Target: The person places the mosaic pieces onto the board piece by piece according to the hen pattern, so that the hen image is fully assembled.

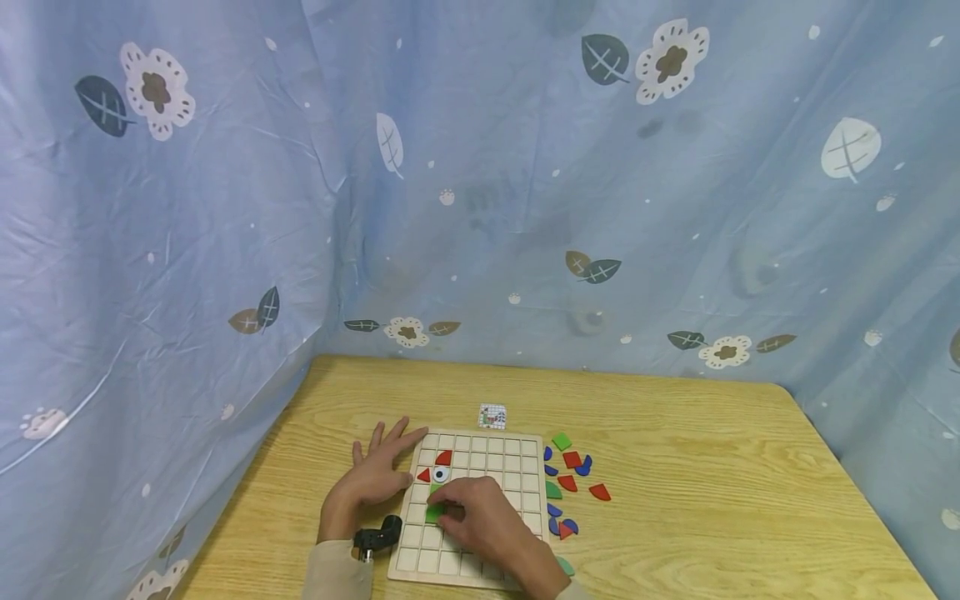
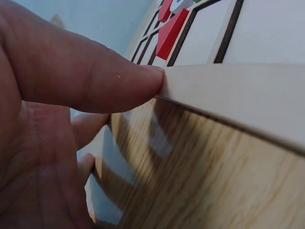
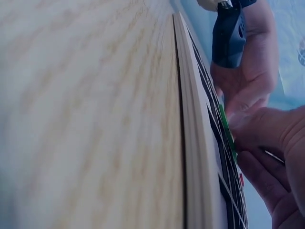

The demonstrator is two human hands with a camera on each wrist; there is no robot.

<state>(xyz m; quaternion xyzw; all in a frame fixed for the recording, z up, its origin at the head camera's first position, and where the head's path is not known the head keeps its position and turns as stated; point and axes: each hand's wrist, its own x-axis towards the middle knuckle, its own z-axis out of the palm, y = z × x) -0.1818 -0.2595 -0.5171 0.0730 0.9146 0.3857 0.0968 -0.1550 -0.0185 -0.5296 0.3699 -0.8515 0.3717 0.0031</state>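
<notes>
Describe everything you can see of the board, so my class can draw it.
The board is a pale, squarish panel, apparently wooden, with a plain rim, a layered-looking side and a grid of square cells. It lies flat on the table. Toward its left sit a red triangle, a red quarter-circle, an eye disc and at least one green piece. The left hand touches its left edge with the thumb; the right hand, fingers at the green, hides some cells.
</notes>
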